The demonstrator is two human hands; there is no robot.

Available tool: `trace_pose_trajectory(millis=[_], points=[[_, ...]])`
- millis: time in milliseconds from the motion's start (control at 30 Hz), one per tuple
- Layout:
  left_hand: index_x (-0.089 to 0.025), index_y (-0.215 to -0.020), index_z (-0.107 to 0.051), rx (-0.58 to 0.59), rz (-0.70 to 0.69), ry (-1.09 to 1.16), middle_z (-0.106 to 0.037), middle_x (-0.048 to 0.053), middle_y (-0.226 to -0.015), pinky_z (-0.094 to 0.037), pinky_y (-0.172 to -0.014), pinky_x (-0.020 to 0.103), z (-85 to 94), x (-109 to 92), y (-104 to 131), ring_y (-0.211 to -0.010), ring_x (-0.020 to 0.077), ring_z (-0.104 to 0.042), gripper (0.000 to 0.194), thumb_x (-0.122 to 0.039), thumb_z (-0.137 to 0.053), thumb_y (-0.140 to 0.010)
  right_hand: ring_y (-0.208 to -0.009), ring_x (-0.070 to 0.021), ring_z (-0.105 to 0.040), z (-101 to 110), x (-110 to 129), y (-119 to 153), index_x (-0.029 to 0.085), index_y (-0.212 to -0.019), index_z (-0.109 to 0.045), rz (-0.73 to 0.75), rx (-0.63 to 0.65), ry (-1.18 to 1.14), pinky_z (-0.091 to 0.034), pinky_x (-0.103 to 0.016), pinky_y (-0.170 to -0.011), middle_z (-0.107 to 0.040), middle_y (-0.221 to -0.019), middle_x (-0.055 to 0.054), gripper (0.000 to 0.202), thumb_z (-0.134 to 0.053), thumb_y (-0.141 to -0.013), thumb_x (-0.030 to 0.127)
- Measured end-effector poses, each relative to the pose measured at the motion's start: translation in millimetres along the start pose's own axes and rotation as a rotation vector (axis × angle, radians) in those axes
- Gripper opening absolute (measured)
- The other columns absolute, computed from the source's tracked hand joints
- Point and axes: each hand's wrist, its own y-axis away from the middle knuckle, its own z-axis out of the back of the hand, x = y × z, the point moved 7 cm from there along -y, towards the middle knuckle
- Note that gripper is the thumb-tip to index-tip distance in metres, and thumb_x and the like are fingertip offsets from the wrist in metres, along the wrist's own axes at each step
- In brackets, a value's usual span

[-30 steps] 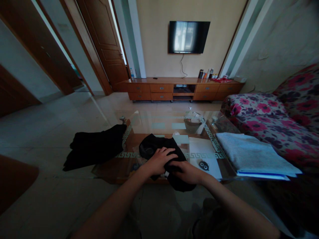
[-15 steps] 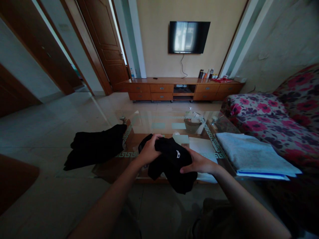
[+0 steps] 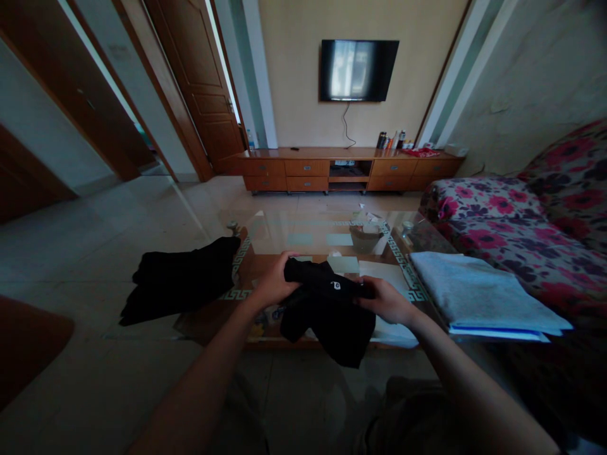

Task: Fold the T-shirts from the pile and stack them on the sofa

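A black cloth item (image 3: pixel 332 316) with a small white mark hangs bunched over the near edge of the glass table (image 3: pixel 265 237). My left hand (image 3: pixel 277 281) grips its upper left part, the fingertips partly hidden by the fabric. On the other side my right hand (image 3: pixel 386 300) pinches the cloth to the right of the white mark. Another black cloth (image 3: pixel 184 278) lies at the table's left end, touched by neither hand. At the right end rests a folded light grey-blue cloth (image 3: pixel 478 291) with white and blue edges beneath it.
Beyond the table a low wooden cabinet (image 3: pixel 308 169) carries bottles and a red item. A television (image 3: pixel 359 71) hangs above it. The flowered sofa (image 3: pixel 502 221) stands at the right. Through the glass, a container (image 3: pixel 366 240) and papers show.
My left hand has shifted slightly left with the cloth's upper edge. My right hand has moved up and right, its fingers now closed on the fabric. The upper part looks flatter.
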Motion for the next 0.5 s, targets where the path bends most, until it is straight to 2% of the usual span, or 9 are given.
trace_pose_trajectory(millis=[67,133,200,267,367,500], points=[[-0.023,-0.132,-0.059,-0.055,0.040,-0.034,-0.070,0.008,-0.118,-0.052,-0.093,0.039,9.2,7,-2,-0.109,0.0268,-0.067,0.062,-0.029,-0.078,-0.073,-0.085,-0.0202,-0.065,9,-2,-1,0.019,-0.098,-0.070,-0.022,-0.068,0.030,-0.050,-0.031,-0.079,-0.070,-0.090,-0.002,0.026,-0.067,-0.090,0.044],[-0.024,-0.125,-0.066,-0.067,0.057,-0.067,-0.073,0.007,-0.112,-0.052,-0.092,0.039,14.7,14,-3,-0.105,0.0274,-0.069,0.053,-0.034,-0.079,-0.074,-0.079,-0.0188,-0.063,16,3,-2,0.019,-0.091,-0.069,-0.004,-0.132,0.036,-0.049,-0.029,-0.075,-0.068,-0.083,-0.001,0.032,-0.061,-0.094,0.050],[-0.025,-0.110,-0.073,-0.052,0.048,-0.093,-0.075,0.005,-0.105,-0.052,-0.092,0.039,18.2,20,-4,-0.101,0.0273,-0.070,0.037,-0.039,-0.079,-0.076,-0.080,-0.0188,-0.062,20,11,-1,0.020,-0.090,-0.068,0.042,-0.168,0.003,-0.048,-0.029,-0.074,-0.068,-0.084,-0.001,0.036,-0.058,-0.095,0.054],[-0.024,-0.098,-0.075,-0.051,0.027,-0.104,-0.075,0.006,-0.101,-0.052,-0.092,0.039,23.5,22,-3,-0.099,0.0272,-0.070,0.031,-0.044,-0.080,-0.075,-0.084,-0.0192,-0.062,23,21,0,0.021,-0.093,-0.069,0.089,-0.182,-0.041,-0.048,-0.029,-0.077,-0.069,-0.088,-0.001,0.037,-0.056,-0.097,0.055],[-0.021,-0.103,-0.074,-0.072,0.005,-0.016,-0.072,0.008,-0.107,-0.053,-0.093,0.040,35.5,17,1,-0.104,0.0274,-0.068,0.044,-0.049,-0.084,-0.071,-0.084,-0.0192,-0.062,35,35,5,0.021,-0.093,-0.070,0.126,-0.241,-0.031,-0.048,-0.029,-0.077,-0.070,-0.088,-0.001,0.037,-0.057,-0.097,0.055],[-0.019,-0.114,-0.069,0.063,0.072,0.235,-0.073,0.008,-0.109,-0.057,-0.091,0.041,42.8,-2,15,-0.103,0.0268,-0.070,0.051,-0.049,-0.082,-0.074,-0.084,-0.0189,-0.062,52,58,12,0.020,-0.086,-0.069,0.151,-0.265,-0.074,-0.048,-0.029,-0.079,-0.070,-0.090,-0.001,0.034,-0.062,-0.094,0.053]])
